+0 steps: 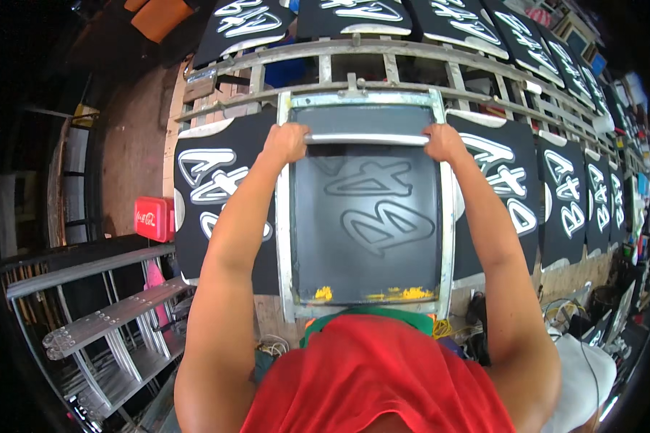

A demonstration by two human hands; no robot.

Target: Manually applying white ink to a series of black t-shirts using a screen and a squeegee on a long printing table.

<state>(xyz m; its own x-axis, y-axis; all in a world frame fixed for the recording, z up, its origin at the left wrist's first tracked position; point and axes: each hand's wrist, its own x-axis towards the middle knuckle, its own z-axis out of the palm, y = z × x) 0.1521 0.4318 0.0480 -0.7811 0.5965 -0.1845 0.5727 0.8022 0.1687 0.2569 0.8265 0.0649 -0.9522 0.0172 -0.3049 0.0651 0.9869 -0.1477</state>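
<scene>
While left hand (289, 142) and right hand (445, 143) clamp opposite ends, metal bar (367, 139) spans far part of screen frame (284, 224). Probably rigid, fairly light, slippery if smeared; best held at both ends, beside frame's two sides.

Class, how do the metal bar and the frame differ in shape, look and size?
The metal bar is one straight strip; the frame is rectangular. The bar looks smooth and silvery; the frame, whitish and stained. The bar is shorter than the frame's long sides. Both look pale against the dark screen.
</scene>
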